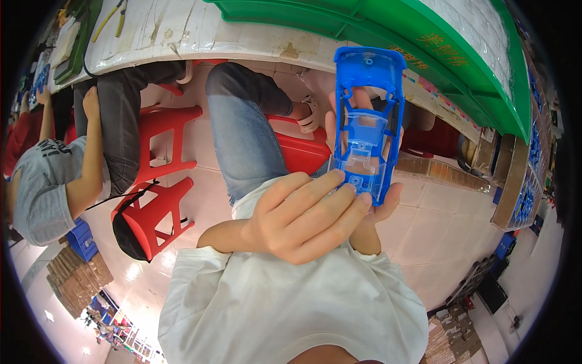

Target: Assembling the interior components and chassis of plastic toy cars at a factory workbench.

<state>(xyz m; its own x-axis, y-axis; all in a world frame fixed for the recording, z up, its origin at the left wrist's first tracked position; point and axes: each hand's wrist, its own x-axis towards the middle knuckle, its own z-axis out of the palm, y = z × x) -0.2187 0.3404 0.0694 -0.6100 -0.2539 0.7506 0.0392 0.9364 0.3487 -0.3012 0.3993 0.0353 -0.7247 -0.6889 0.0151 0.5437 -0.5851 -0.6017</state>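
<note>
A blue plastic toy car body (394,115) is held up in front of my chest, its hollow inside showing. A clear plastic window piece (365,124) lies within the shell. My right hand (388,203) supports the shell from beneath, with some fingers showing through and beside it and the thumb by the near end. My left hand (306,215) is bent over that near end, its fingertips pressed against the shell and the clear piece. The tips partly hide how the two parts meet there.
Ahead stands a white worktable (182,36) with a green tray (291,17) holding clear parts. Yellow-handled pliers (112,19) lie far left. A co-worker in a grey shirt (51,182) sits at left. Red stools (173,136) stand between us. A rack with blue parts (526,200) is at right.
</note>
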